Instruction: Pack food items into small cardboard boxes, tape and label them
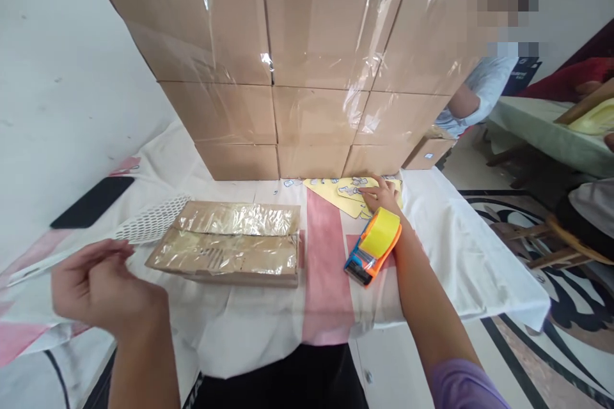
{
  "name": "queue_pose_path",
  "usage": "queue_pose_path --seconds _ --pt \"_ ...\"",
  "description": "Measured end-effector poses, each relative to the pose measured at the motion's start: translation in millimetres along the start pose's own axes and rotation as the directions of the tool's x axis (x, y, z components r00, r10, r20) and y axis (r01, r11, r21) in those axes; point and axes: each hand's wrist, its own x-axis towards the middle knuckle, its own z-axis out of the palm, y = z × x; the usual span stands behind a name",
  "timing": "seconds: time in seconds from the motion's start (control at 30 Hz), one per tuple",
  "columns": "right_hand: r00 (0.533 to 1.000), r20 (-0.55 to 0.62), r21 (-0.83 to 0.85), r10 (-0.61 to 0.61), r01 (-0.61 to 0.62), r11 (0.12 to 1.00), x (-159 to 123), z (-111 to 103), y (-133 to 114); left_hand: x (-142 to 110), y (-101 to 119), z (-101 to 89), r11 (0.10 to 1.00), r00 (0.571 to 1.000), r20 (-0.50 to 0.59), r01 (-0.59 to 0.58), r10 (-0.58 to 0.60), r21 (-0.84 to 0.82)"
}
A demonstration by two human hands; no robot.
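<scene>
A flat cardboard box covered in clear tape lies on the white cloth in front of me. My left hand hovers to its left, fingers loosely curled, holding nothing I can see. My right hand reaches across the table and its fingers rest on a yellow printed sheet at the foot of the stacked boxes. An orange and blue tape dispenser with a yellow roll lies just beside my right forearm.
A wall of taped cardboard boxes stands along the far side. White foam netting and a black phone lie at the left. Another person sits behind the boxes at the right. The table edge drops off at the right.
</scene>
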Motion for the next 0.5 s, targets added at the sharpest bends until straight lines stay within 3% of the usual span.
queue_pose_path --seconds 0.07,0.2,0.37,0.5 --pt "0.998 -0.015 -0.039 0.065 -0.066 0.997 2 3 2 -3 -20 5.3 0.994 0.992 -0.104 0.066 -0.076 -0.089" --pt "0.997 0.043 -0.067 0.061 -0.058 0.996 5 10 5 -8 -57 12.0 0.933 0.923 -0.298 0.139 -0.244 -0.333" --pt "0.996 0.019 -0.057 0.092 -0.091 0.994 11 14 6 -10 -79 14.9 0.907 0.917 -0.25 0.207 -0.31 -0.367" --pt "0.98 -0.062 -0.059 0.191 -0.194 0.979 14 4 15 -8 -87 15.0 0.902 0.925 -0.174 0.266 -0.338 -0.339"
